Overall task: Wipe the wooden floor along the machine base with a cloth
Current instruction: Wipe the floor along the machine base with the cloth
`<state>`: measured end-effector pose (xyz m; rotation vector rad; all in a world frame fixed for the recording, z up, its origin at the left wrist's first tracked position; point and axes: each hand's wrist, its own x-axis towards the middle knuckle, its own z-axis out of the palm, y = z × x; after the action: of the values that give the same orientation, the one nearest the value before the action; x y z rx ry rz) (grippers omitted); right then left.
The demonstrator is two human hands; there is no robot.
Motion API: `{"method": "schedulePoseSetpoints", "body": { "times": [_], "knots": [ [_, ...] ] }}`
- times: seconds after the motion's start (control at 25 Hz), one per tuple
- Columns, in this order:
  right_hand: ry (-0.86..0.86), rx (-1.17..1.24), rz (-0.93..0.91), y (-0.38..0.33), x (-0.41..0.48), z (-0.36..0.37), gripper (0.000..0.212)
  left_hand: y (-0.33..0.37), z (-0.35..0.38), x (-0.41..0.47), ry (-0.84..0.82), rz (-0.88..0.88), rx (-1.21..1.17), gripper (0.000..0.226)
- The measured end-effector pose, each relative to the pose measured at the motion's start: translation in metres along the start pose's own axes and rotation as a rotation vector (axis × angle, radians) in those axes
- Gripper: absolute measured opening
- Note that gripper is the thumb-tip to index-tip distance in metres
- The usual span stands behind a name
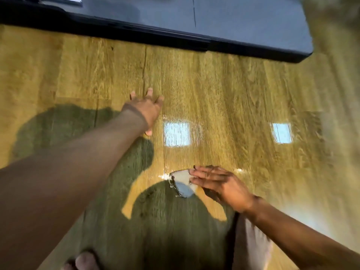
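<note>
Glossy wooden floor (224,84) meets black machine base (175,38). Flat left hand (148,109): grip released; straight-fingered right hand (220,185) presses frayed cloth (182,183).

The right hand (218,184) is covering part of the cloth (182,183), the top edge is cropping the machine base (233,26), blur is smearing the wooden floor (253,90) rightward

Two bright square light patches (176,134); bare toes (85,260) at bottom edge
</note>
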<state>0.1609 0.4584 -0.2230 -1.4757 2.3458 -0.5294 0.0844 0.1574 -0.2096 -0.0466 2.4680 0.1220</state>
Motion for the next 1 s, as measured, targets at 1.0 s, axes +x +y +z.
{"method": "schedulePoseSetpoints", "body": {
  "times": [1.0],
  "knots": [
    [0.015, 0.031, -0.053, 0.142, 0.098, -0.069, 0.043, 0.057, -0.021, 0.036, -0.084, -0.264, -0.199, 0.141]
  ]
}}
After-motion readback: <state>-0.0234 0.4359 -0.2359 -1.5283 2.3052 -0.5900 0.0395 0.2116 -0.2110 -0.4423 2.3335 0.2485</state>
